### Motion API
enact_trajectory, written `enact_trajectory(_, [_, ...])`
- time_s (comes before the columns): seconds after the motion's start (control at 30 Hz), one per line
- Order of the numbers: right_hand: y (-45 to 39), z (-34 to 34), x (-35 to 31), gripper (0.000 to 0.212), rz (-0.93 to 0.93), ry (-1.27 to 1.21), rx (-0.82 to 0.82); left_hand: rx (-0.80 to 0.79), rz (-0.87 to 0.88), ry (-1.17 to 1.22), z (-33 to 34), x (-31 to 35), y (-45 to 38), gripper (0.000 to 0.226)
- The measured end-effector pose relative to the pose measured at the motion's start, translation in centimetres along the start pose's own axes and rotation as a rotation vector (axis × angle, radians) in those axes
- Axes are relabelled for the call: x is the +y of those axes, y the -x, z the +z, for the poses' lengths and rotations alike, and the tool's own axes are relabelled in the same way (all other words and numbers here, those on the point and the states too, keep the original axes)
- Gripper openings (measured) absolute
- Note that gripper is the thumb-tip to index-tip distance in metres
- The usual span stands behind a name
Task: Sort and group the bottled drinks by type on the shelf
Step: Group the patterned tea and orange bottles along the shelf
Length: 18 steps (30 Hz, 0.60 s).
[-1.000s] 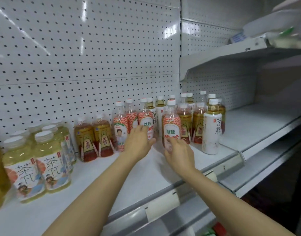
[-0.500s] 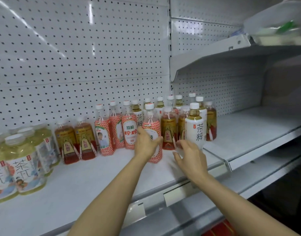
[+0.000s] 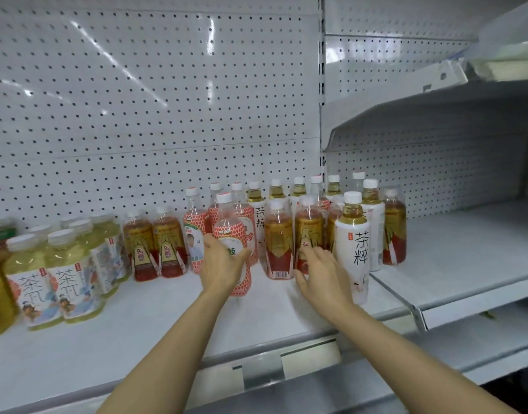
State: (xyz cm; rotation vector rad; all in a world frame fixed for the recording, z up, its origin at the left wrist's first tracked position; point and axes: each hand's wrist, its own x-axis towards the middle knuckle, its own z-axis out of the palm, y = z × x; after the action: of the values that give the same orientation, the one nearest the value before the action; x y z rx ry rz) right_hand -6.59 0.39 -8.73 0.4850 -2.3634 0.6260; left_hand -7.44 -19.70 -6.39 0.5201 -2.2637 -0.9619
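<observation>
At the far left of the shelf (image 3: 167,324) stand pale green tea bottles (image 3: 74,273), their labels reading 茶π, and beside them two amber bottles (image 3: 155,249) with red-and-gold labels marked 东鹏. My left hand (image 3: 222,264) reaches up from below, forearm straight, its fingers and thumb curled round a red scale-patterned bottle (image 3: 236,249) that stands upright out in front of its row; my fingers cover most of the white oval label, so I can read only part of one character. More bottles of that red pattern stand just behind it, one showing a small portrait on its label.

My right hand (image 3: 322,273) lies further right, fingers spread and laid against the lower part of an amber red-and-gold bottle (image 3: 309,234); it is blurred, and I cannot tell whether I grip it or only touch it. Just right of that hand a tall white-labelled bottle (image 3: 354,243) reads 茶粹, standing close enough to crowd my knuckles. Behind, mixed amber and white-labelled bottles pack together against the pegboard wall (image 3: 152,100). Right of the cluster lies a lower shelf section (image 3: 466,258), with an upper shelf (image 3: 436,115) overhead.
</observation>
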Motion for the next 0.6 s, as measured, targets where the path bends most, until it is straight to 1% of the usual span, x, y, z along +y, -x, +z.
enact_trajectory(0.07, [-1.8, 0.5, -0.7, 0.049, 0.01, -0.032, 0.001, 0.027, -0.012, -0.011, -0.4, -0.4, -0.4, 0.081])
enact_trajectory(0.27, [-6.4, 1.6, -2.7, 0.085, 0.046, -0.068, 0.007, 0.033, -0.04, 0.014, -0.9, -1.0, -1.6, 0.075])
enact_trajectory(0.43, [-9.0, 2.6, -4.0, 0.09, 0.122, -0.084, -0.015, 0.035, -0.018, -0.014, -0.1, -0.6, -2.5, 0.08])
enact_trajectory(0.6, [-9.8, 3.6, -4.8, 0.096, 0.192, -0.022, 0.053, 0.09, -0.023, -0.089, 1.4, -0.1, -3.4, 0.083])
